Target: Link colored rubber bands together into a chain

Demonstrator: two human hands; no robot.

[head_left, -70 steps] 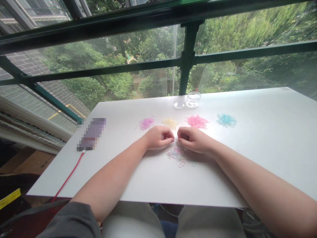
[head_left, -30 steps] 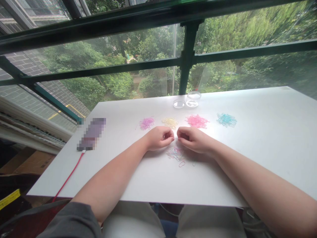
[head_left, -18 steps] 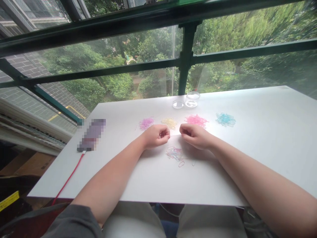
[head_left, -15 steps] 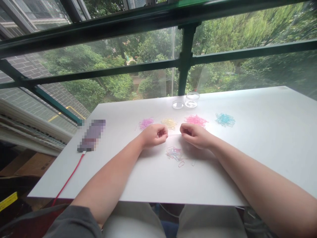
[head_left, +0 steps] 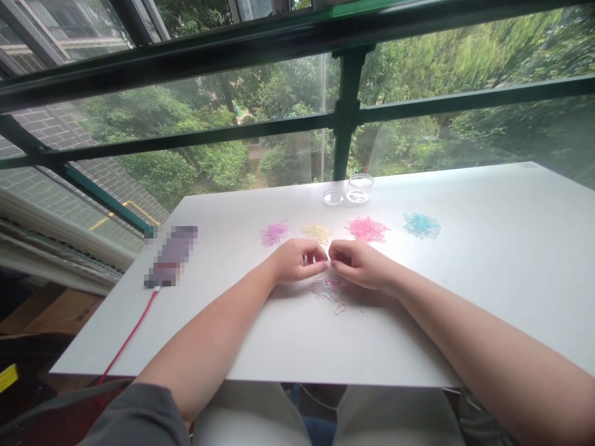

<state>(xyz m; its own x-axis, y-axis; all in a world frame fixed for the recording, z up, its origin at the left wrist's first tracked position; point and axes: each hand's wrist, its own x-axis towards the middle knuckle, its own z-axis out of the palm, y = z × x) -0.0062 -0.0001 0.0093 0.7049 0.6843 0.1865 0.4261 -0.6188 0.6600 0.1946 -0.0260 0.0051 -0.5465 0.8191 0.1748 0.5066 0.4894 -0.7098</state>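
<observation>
My left hand (head_left: pixel 300 260) and my right hand (head_left: pixel 357 262) nearly meet above the middle of the white table, fingertips pinched and close together. Between them they hold a small elastic band, barely visible now in the narrow gap. Just below the fingers lies a loose pile of mixed-colour elastic bands (head_left: pixel 329 291). Beyond the hands, sorted by colour, are a purple pile (head_left: pixel 274 233), a yellow pile (head_left: pixel 317 233), a pink pile (head_left: pixel 367 229) and a teal pile (head_left: pixel 421 225) of similar bands.
At the table's (head_left: pixel 488 248) far edge stand a clear round jar (head_left: pixel 359 189) and a clear lid (head_left: pixel 333 198). A blurred-out phone-like object (head_left: pixel 171 257) lies on the left, with a red cable (head_left: pixel 130 337) running off the near edge. Green window bars (head_left: pixel 346 118) rise behind.
My hands drew apart, stretching a thin pinkish band between them, and have since come back together. The piles have stayed in place; the view has shifted slightly.
</observation>
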